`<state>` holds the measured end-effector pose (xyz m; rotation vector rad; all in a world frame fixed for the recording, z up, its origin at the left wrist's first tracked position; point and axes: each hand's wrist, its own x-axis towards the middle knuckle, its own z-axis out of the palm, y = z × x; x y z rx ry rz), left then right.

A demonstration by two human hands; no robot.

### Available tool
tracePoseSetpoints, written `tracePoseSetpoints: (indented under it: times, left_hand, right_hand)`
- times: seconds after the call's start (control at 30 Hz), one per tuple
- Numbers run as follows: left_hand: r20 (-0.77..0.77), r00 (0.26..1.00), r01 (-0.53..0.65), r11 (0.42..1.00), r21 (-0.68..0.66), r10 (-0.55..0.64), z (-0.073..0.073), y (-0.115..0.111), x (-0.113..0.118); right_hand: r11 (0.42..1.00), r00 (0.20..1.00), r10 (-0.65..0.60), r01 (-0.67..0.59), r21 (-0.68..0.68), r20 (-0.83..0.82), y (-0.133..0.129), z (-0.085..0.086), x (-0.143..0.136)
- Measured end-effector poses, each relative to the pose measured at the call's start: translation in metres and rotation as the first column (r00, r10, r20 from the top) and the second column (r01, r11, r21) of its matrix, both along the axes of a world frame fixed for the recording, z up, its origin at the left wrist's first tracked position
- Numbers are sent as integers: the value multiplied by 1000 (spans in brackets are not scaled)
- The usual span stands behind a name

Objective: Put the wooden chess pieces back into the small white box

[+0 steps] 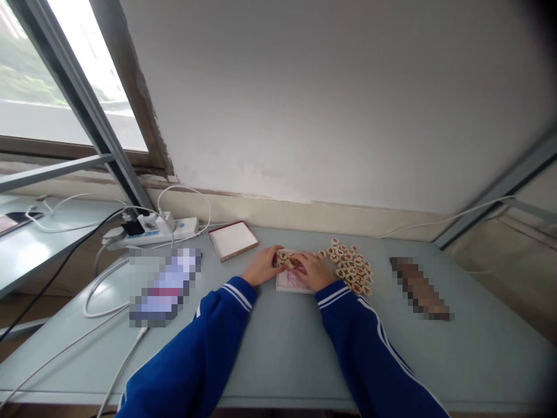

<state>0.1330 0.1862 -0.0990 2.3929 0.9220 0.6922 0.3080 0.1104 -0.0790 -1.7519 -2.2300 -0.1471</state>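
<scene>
A small white box (294,289) with a pink-red patterned inside stands in front of me on the desk. Several round Chinese chess pieces (284,256) lie along its far side. My left hand (262,267) is closed around the box's left side, thumb near the pieces. From the right, my right hand (317,270) reaches over the box, its fingertips pinched on a chess piece (292,263) by the row. The right fingers hide part of that piece. Just right of this hand lies a heap of loose Chinese chess pieces (353,268) with red and dark characters.
A shallow box lid (234,240) lies behind my left hand. Further left are a blurred phone (167,285), white cables and a power strip (163,232). A blurred brown object (420,288) rests at the right. The wall (331,128) borders the desk (278,348) at the back.
</scene>
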Motion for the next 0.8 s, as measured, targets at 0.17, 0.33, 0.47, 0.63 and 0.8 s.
tracePoseSetpoints:
  times: [0.17, 0.33, 0.47, 0.63, 0.8]
  left_hand:
    - [6, 1000, -8, 1000, 28, 8, -2, 0, 0]
    - [14, 999, -30, 999, 14, 30, -3, 0, 1]
    - [4, 999, -34, 999, 11, 34, -2, 0, 1]
    - [0, 999, -34, 999, 8, 34, -2, 0, 1]
    - [13, 999, -31, 999, 26, 31, -4, 0, 1]
  right_hand:
    - [1000, 1000, 15, -16, -17, -28, 0, -1, 1]
    - [1000, 996, -20, 18, -24, -82, 0, -1, 0]
    - [988, 976, -143, 151, 34, -162, 3, 2, 12]
    - [921, 847, -271, 366, 133, -457, 8, 2, 44]
    - [885, 889, -411, 442, 146, -199, 9, -15, 64]
